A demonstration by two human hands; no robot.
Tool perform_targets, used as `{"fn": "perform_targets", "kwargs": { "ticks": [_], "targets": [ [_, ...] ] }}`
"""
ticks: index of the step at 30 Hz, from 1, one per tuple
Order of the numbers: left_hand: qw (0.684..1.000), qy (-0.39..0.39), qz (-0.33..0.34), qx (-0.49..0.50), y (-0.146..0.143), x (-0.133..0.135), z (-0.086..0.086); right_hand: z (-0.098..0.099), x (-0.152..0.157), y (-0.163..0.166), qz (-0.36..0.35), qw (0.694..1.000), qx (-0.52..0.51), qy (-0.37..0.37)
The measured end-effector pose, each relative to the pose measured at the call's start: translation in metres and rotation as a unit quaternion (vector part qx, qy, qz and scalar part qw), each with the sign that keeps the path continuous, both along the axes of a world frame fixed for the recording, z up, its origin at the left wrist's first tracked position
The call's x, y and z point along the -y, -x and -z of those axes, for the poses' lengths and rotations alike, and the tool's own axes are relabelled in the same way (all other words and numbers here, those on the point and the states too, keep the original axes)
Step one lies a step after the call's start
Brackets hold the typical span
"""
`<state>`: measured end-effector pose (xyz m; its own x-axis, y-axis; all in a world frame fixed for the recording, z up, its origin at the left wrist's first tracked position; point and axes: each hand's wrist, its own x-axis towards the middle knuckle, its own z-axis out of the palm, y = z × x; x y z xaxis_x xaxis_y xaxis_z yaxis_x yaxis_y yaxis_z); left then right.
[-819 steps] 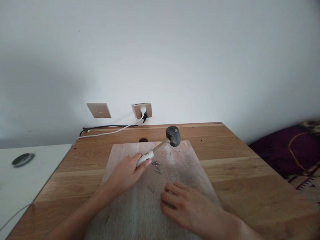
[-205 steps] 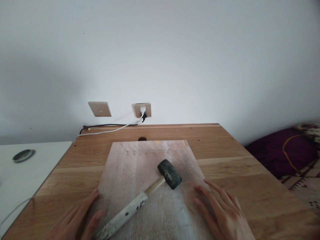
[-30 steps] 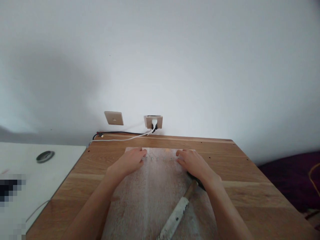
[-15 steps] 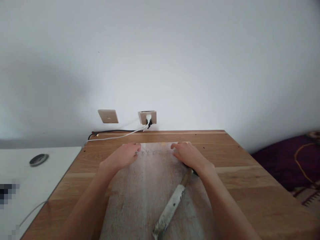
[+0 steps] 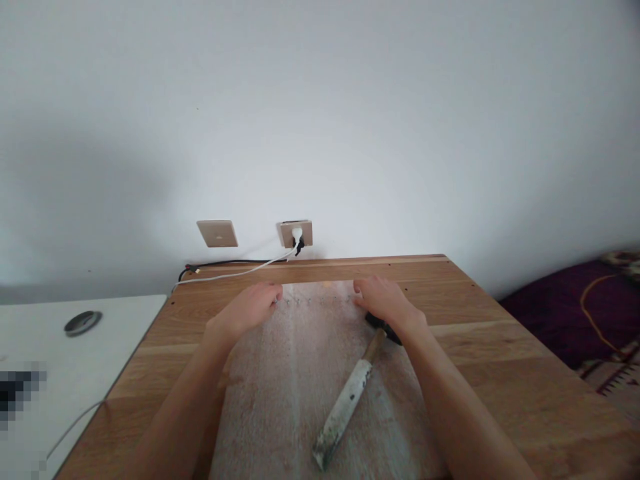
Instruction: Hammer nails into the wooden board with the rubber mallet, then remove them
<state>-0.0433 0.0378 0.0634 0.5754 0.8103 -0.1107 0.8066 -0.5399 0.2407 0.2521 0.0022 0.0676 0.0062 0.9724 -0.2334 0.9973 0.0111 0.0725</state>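
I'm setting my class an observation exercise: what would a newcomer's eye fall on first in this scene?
Probably the mallet, lying diagonally on a pale board, its dark head partly hidden by the right arm. Next come the left hand and right hand near the board's far corners, with small metal fasteners between them. The purple fabric at the picture's right edge also stands out.

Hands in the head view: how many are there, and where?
2: the left hand at the far left corner of the wooden board, and the right hand at its far right corner, near the rubber mallet. Some fingers are hidden.
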Motion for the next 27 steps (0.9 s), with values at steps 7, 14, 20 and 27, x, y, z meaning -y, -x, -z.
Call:
{"fn": "perform_targets", "kwargs": {
  "ticks": [7, 14, 20, 27],
  "targets": [
    [1.0, -0.005, 0.003, 0.012, -0.001, 0.0, 0.005, 0.002, -0.003, 0.005, 0.014, 1.0, 0.017, 0.003],
    [1.0, 0.005, 0.007, 0.022, -0.005, -0.003, 0.012, 0.002, 0.002, 0.006, 0.01, 1.0, 0.014, -0.022],
    [0.999, 0.003, 0.012, 0.035, -0.004, -0.008, 0.017, -0.007, 0.006, 0.007, -0.029, 0.999, -0.017, -0.017],
    [0.999, 0.007, 0.002, 0.048, -0.003, -0.008, 0.014, 0.003, -0.005, 0.013, -0.072, 0.997, -0.038, 0.004]
  ]
}}
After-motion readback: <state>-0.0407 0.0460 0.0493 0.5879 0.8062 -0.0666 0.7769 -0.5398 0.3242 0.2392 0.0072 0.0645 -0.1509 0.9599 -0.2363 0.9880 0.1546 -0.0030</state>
